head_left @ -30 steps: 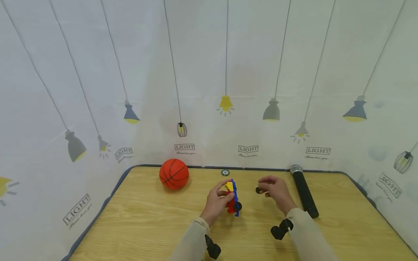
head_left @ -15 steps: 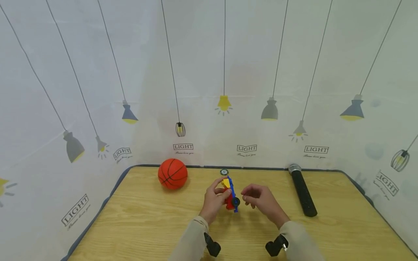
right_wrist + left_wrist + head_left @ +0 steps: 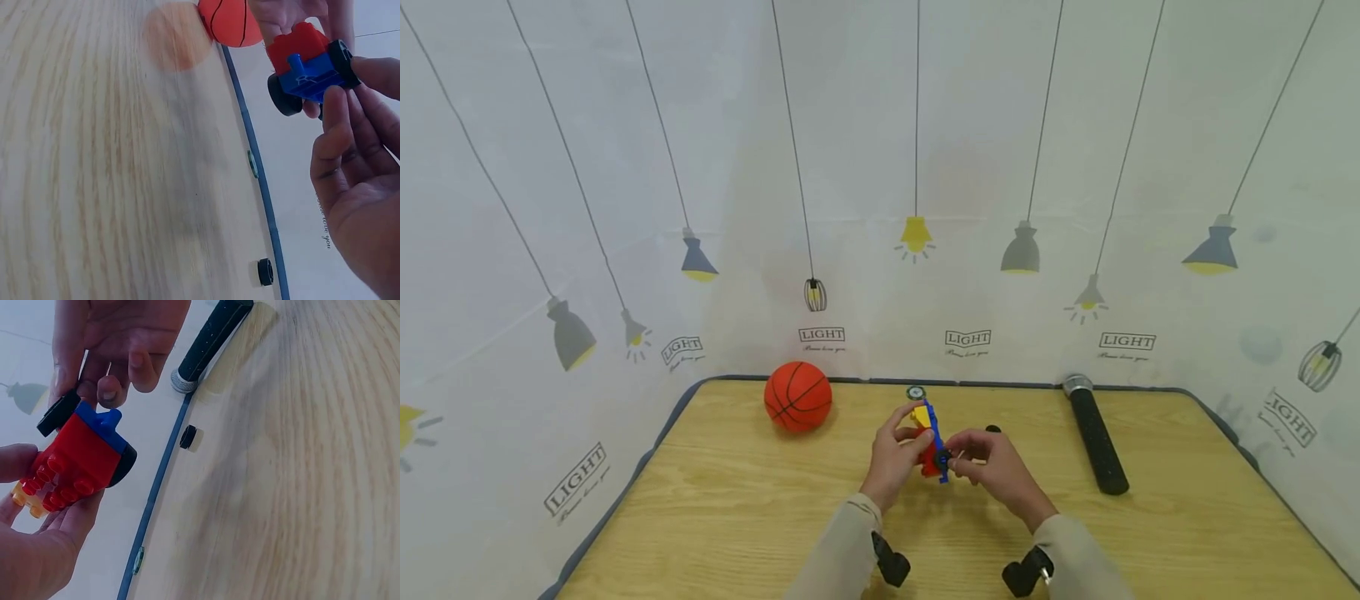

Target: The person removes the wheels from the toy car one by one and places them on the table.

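Observation:
My left hand [image 3: 901,450] grips a toy car [image 3: 928,442] of red, blue and yellow bricks, lifted just above the wooden table [image 3: 737,508]. My right hand [image 3: 976,457] pinches a black wheel [image 3: 57,414] against the car's blue base [image 3: 309,78]. In the left wrist view the red brick [image 3: 81,459] rests in the left palm [image 3: 37,550] while the right fingers [image 3: 112,387] close in from above. Another black wheel [image 3: 282,94] sits mounted on the car. A loose black wheel [image 3: 992,430] lies on the table behind the right hand.
An orange basketball [image 3: 798,397] stands at the back left. A black microphone [image 3: 1093,437] lies at the back right. A small round disc [image 3: 915,392] sits by the table's far edge, with a printed curtain [image 3: 880,208] behind it.
My right hand has moved left from beside the loose wheel to the car and now pinches a wheel at its base. The left hand has raised the car slightly.

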{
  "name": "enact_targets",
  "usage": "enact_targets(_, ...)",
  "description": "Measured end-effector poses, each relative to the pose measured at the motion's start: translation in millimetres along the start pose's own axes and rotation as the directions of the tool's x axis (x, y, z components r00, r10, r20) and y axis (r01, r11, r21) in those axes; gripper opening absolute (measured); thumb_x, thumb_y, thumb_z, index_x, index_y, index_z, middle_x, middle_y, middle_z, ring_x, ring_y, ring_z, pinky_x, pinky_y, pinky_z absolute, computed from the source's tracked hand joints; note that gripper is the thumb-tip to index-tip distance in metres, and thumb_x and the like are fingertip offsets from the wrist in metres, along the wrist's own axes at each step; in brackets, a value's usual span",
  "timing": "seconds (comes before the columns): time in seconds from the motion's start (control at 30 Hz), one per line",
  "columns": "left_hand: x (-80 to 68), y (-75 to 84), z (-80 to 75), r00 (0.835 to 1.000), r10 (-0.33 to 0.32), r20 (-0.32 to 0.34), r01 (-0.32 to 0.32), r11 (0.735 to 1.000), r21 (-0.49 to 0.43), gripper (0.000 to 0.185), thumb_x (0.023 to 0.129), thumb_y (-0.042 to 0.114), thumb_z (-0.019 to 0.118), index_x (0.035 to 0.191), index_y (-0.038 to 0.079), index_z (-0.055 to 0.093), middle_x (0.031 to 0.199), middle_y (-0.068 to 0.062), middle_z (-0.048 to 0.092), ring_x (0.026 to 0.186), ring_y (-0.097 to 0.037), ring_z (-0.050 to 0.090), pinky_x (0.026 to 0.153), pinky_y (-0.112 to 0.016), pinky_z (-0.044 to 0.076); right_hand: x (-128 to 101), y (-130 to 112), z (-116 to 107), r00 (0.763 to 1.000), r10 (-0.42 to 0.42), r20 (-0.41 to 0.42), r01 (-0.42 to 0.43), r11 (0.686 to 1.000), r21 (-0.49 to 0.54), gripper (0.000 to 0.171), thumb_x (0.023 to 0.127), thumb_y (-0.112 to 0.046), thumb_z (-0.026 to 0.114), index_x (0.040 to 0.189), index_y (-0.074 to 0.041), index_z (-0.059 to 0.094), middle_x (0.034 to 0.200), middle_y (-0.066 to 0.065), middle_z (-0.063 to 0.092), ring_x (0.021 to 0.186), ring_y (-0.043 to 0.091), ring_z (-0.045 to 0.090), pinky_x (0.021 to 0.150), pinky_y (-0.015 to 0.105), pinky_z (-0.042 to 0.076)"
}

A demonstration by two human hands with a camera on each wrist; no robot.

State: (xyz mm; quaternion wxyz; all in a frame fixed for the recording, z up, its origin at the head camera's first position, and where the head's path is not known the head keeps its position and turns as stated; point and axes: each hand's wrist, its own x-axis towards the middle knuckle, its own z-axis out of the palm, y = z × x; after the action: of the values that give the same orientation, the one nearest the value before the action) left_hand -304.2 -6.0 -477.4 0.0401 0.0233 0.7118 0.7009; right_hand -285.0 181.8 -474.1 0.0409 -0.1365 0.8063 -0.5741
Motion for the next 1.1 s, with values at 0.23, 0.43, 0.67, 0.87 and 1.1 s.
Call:
enact_targets(0.23, -0.8, -2.2, 1.9, 1.000, 0.021, -0.007, -0.021, 1.000, 0.000, 0.047, 0.097, 0.016, 0.067, 0.141, 0.029, 0.055, 0.115, -0.017, 0.066, 0.089, -0.019, 0.071, 0.083, -0.038, 0.062, -1.8, -3.2, 6.4, 0.999, -0.038, -0.035, 0.038, 0.999, 0.004, 0.027, 0.087, -0.010, 0.076, 0.110, 0.001, 0.068, 0.098, 0.020, 0.069, 0.075, 0.014, 0.060, 0.058, 0.024, 0.050)
enact_targets(0.43, 0.7, -4.6, 2.8, 0.999, 0.048, -0.016, -0.047, 0.999, 0.005, 0.047, 0.095, 0.015, 0.069, 0.139, 0.028, 0.058, 0.111, -0.016, 0.068, 0.084, -0.018, 0.071, 0.080, -0.035, 0.062, 1.3, -1.9, 10.7, 0.998, -0.048, -0.038, 0.046, 0.998, -0.050, 0.024, 0.086, -0.009, 0.076, 0.108, -0.002, 0.069, 0.096, 0.015, 0.070, 0.075, 0.013, 0.060, 0.058, 0.025, 0.051)
enact_targets(0.67, 2.0, -6.7, 3.1, 0.998, 0.056, -0.040, -0.055, 0.998, 0.023, 0.046, 0.094, 0.014, 0.071, 0.136, 0.028, 0.059, 0.108, -0.016, 0.071, 0.084, -0.017, 0.071, 0.079, -0.035, 0.062, 4.5, 3.5, 13.2, 0.998, -0.064, -0.020, 0.062, 0.994, -0.084, 0.023, 0.086, -0.012, 0.078, 0.107, -0.006, 0.072, 0.094, 0.011, 0.069, 0.073, 0.012, 0.060, 0.061, 0.025, 0.052)
enact_targets(0.87, -1.1, -10.3, 2.6, 0.998, 0.050, -0.046, -0.048, 0.998, 0.037, 0.045, 0.093, 0.015, 0.071, 0.136, 0.025, 0.060, 0.107, -0.015, 0.072, 0.088, -0.016, 0.068, 0.076, -0.033, 0.061, 3.2, 7.3, 14.3, 0.997, -0.065, 0.045, 0.067, 0.996, -0.051, 0.025, 0.088, -0.016, 0.077, 0.111, -0.006, 0.072, 0.083, 0.011, 0.066, 0.058, 0.012, 0.058, 0.055, 0.037, 0.054)
enact_targets(1.1, -0.2, -11.6, 3.3, 0.998, 0.025, -0.055, -0.023, 0.999, 0.038, 0.042, 0.092, 0.018, 0.073, 0.132, 0.029, 0.062, 0.104, -0.014, 0.072, 0.087, -0.016, 0.068, 0.074, -0.033, 0.062, 5.2, 6.5, 18.7, 0.996, -0.073, 0.045, 0.074, 0.997, -0.012, 0.021, 0.086, -0.013, 0.079, 0.099, -0.001, 0.068, 0.077, 0.008, 0.060, 0.053, 0.008, 0.051, 0.051, 0.026, 0.049)
